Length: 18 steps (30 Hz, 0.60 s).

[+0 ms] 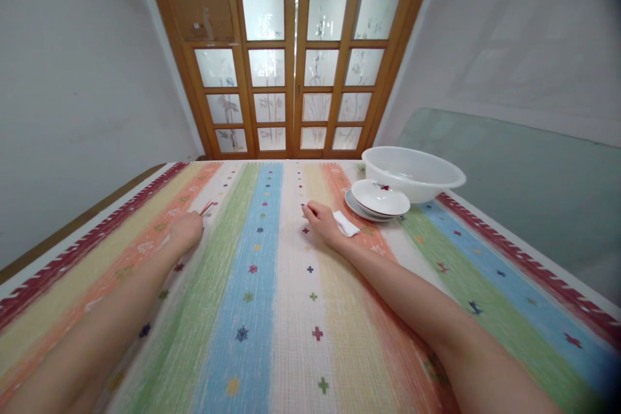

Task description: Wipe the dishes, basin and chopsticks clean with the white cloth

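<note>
My left hand point(187, 231) is closed on thin red sticks point(207, 208), whose ends poke out past the fingers, over the left part of the striped tablecloth point(252, 259). My right hand point(321, 223) is curled closed near the middle; whatever its fingers hold, if anything, is too small to make out. A folded white cloth point(346, 224) lies just right of my right hand. Beyond that cloth, a white dish with a red flower point(380, 197) rests on another plate point(356, 207).
A large white basin point(414, 173) stands behind the dishes at the back right. Wooden doors with glass panes point(294, 65) rise past the table's far edge. Pale walls flank both sides, with a greenish panel point(509, 168) along the right.
</note>
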{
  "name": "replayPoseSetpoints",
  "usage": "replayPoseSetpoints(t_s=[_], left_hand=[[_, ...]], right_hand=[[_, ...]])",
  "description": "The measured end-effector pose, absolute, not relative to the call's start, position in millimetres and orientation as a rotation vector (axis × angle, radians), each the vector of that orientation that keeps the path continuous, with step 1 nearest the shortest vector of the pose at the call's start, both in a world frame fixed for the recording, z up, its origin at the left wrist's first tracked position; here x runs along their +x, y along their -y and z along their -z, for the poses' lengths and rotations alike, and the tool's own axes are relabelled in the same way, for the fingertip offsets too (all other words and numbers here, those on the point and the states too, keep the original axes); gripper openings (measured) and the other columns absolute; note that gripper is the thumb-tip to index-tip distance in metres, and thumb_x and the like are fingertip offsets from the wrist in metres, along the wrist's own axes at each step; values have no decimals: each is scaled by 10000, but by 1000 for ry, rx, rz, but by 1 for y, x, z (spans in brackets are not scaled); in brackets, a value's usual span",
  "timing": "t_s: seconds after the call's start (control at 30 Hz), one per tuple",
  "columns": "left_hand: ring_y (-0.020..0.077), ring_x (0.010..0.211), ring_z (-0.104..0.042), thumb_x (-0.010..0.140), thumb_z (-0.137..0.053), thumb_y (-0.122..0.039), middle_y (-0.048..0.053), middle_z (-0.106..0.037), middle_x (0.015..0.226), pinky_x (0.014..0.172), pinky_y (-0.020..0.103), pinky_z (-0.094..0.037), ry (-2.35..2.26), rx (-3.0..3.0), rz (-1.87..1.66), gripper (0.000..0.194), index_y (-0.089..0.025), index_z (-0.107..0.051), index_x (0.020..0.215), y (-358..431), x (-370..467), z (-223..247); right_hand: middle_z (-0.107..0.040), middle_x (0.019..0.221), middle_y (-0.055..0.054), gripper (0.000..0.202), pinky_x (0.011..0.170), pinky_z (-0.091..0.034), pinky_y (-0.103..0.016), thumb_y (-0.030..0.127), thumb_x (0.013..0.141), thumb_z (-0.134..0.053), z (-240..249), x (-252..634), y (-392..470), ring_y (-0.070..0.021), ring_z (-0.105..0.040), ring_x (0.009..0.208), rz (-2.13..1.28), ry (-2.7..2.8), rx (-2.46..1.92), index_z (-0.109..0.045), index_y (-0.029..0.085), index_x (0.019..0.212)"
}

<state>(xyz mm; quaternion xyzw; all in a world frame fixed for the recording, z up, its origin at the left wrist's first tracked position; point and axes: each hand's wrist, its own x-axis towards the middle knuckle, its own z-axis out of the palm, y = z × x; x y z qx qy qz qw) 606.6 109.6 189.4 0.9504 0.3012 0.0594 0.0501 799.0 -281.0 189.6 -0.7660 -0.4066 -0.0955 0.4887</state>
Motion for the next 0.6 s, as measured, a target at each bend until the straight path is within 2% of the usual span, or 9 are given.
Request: replayPoseSetpoints(t_s=[0.17,0.33,0.6], left_hand=[[387,1053,-678,945,-307,-197,309,-654,1165,868,491,-533,-959,2975,-97,436,-29,-634,1180,-80,630,-186],[399,1099,-667,949,-301,-178,298,-654,1198,878,489,-530,-887,2969,-27,430,-47,-645,1170,-67,655,-184],[377,1000,-695,928,-402,-221,290,-701,1076,844,453,-516,-803,2779,-97,357,-64,-661,1119,-36,692,-196]], right_hand=[[-540,709,-4,352,650,-289,-281,384,989,-477,-174,785,267,-150,-469,672,105,1236,-1922,-470,203,688],[-546,709,4,341,657,-291,-270,369,989,-487,-170,783,260,-144,-482,675,72,1247,-1905,-486,196,695],[-543,684,10,370,658,-304,-266,397,983,-504,-163,782,235,-142,-469,659,20,1172,-1872,-482,201,671]])
